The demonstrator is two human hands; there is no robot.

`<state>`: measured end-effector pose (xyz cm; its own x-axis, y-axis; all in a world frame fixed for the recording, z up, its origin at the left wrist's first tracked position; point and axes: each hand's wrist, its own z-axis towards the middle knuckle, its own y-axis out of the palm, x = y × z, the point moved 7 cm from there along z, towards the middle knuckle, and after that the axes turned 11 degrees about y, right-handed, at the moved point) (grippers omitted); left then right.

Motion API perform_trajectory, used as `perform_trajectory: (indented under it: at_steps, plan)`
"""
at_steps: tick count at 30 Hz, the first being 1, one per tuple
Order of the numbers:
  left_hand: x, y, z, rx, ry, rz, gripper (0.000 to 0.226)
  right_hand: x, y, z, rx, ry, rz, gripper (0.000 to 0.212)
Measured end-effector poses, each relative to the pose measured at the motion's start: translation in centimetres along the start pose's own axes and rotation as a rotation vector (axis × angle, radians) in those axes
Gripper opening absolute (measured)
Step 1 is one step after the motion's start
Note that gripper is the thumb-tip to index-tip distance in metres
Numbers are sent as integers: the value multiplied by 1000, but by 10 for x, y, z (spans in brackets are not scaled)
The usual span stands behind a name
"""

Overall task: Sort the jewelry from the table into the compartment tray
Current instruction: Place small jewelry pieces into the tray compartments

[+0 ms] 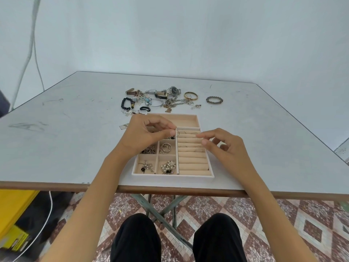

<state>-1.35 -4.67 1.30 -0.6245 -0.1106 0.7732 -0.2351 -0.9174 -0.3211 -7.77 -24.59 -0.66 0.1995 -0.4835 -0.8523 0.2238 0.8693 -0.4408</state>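
While both bare hands were held above the tray, one thin metal ring [178, 132] was pinched between the thumb and forefinger of the left hand [145, 136], over the divider beside the padded ring rolls. The thumb and forefinger of the right hand [225, 148] were drawn close together above those rolls; whether anything was gripped there could not be told. One compartment tray [170, 177], white-rimmed and lined in soft beige fabric, was set near the front edge of a pale, scuffed table [66, 138]. Four small square compartments were seen filled: one with stacked wire hoops [165, 148], one with a pearl cluster [168, 167], one with a spidery metal brooch [147, 167], one with dark tangled pieces [149, 149]. Beyond the tray, loose jewelry was scattered on the table: one round steel watch [173, 90], one gold bangle [191, 99], one black bead bracelet [122, 104] and, set apart to the right, one grey beaded bracelet [207, 100].
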Motion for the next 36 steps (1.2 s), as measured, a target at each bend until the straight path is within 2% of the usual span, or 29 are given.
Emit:
perform_trajectory:
  at_steps: [10, 30, 33, 36]
  plan:
    - [-1, 2, 1, -28, 22, 9, 15, 9, 1, 5, 16, 68, -50, 35]
    - [-6, 3, 2, -46, 58, -19, 15, 7, 1, 5, 42, 66, -95, 32]
    - [-6, 3, 3, -51, 65, -18, 16, 4, -5, 2, 121, 26, -116, 17]
    - [-5, 4, 3, -58, 75, -16, 17, 8, -13, 1, 252, 55, -330, 30]
